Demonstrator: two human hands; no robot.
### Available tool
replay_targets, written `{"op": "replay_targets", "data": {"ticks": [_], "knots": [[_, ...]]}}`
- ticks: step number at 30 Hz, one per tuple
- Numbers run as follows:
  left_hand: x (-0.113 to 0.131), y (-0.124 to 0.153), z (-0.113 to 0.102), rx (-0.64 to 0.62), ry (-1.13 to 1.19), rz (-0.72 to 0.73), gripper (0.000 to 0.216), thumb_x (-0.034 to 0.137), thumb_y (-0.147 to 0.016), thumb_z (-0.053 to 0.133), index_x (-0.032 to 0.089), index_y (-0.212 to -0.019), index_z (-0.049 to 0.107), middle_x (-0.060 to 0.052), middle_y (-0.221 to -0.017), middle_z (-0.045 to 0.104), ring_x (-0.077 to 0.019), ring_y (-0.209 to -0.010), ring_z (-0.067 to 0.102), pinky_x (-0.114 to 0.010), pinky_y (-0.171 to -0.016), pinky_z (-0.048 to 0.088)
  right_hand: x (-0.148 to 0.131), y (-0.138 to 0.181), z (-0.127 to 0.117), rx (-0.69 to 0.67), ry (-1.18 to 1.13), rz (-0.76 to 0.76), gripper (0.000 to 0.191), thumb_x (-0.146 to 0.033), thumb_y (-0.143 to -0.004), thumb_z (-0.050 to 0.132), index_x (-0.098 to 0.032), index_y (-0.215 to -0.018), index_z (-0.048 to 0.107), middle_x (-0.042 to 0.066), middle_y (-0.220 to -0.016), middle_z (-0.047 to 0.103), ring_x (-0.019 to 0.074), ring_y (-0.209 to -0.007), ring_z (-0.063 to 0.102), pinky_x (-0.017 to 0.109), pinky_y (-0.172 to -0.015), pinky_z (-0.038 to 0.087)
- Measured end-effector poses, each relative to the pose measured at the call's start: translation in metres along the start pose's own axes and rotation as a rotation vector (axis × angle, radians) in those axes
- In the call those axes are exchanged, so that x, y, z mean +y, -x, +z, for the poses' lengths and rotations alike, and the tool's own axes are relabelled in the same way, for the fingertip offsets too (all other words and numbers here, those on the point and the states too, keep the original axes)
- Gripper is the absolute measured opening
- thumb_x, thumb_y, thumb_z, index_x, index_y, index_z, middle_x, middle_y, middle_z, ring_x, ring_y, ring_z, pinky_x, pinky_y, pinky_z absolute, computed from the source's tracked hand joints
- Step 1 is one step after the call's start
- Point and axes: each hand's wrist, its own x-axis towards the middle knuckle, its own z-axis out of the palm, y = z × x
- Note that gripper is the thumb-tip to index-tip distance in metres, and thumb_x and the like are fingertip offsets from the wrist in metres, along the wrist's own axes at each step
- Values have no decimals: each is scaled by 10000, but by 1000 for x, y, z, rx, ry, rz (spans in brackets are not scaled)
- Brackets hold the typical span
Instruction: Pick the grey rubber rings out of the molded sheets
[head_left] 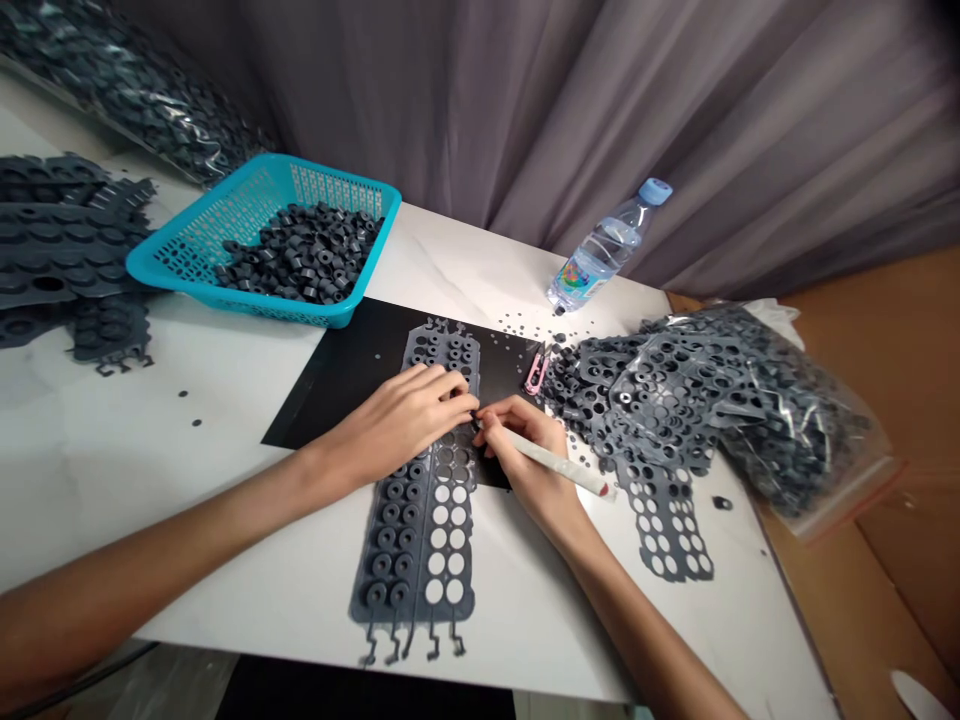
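Note:
A long dark grey rubber sheet (416,600) of moulded round rings lies lengthwise before me. Rings fill its left columns, while the near right columns show open round holes. My left hand (409,415) rests across the sheet's middle, fingers bent together and pressing on it; the thumb is hidden. In my right hand (529,445) is a slim white pen-like tool (559,462) with a red mark at its back end. Its tip is hidden by the fingertips, which meet the left fingers at the sheet's right edge. A black mat (322,390) lies partly under the sheet.
A turquoise basket (139,262) of loose grey rings stands back left, near stacked rubber sheets (52,250) and a filled plastic bag (150,90). To the right are pink thread snips (537,370), a water bottle (600,250), punched sheets (660,400) and a zip bag (817,450).

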Motion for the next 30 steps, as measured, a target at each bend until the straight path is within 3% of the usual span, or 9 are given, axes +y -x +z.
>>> {"op": "replay_targets", "data": {"ticks": [2,5,9,13,17,20,23,30], "knots": [[2,-1,2,10,-52,39,234,119,-1082,454,160,-1131,680,-84,-1152,674,-247,-1041,640,-421,-971,499,-2,2,1,15,84,-23,208,-375,-1007,614,-198,-906,656,-4,-738,666,147,-629,571,253,-561,381],[5,-2,4,152,79,10,222,154,-1099,445,163,-1105,667,-77,-1146,692,-226,-1056,657,-393,-994,499,-7,6,2,25,177,-67,195,-344,-1015,595,-202,-888,635,-32,-715,592,126,-608,481,251,-550,327],[8,-5,2,271,375,-147,187,247,-1108,490,196,-1089,669,-43,-1132,694,-191,-1063,667,-344,-1016,501,-8,6,2,13,162,-41,188,-338,-1017,581,-204,-891,619,-36,-727,574,123,-614,465,251,-550,313],[2,-7,-1,300,668,-344,167,341,-1042,632,206,-993,718,-21,-1040,714,-181,-978,684,-303,-903,529,-3,5,2,5,112,7,181,-354,-1018,581,-207,-922,627,-31,-735,591,128,-617,486,253,-543,309],[-11,-7,-4,357,978,-506,246,431,-1002,683,186,-1027,707,-23,-943,722,-176,-902,699,-294,-854,540,0,5,2,13,120,2,171,-344,-1014,586,-210,-916,627,-40,-716,579,122,-603,454,249,-534,302],[-15,-7,-10,449,1149,-561,250,422,-1005,683,174,-1041,699,-49,-1035,736,-166,-953,692,-281,-884,533,1,5,2,13,116,-1,172,-346,-1012,591,-209,-920,640,-34,-724,598,126,-610,476,251,-535,315],[-11,-5,-15,350,1350,-587,218,365,-996,702,165,-1084,714,-93,-1202,738,-186,-1084,691,-305,-989,528,2,4,1,10,70,2,171,-349,-1013,601,-207,-936,658,-16,-756,646,139,-639,553,255,-551,357],[2,3,-13,69,1523,-578,274,353,-1001,709,173,-1205,745,-104,-1250,749,-252,-1229,692,-411,-1176,475,2,7,-7,105,-9,-4,246,-431,-1032,609,-202,-996,691,14,-773,717,151,-640,626,255,-559,437]]}}
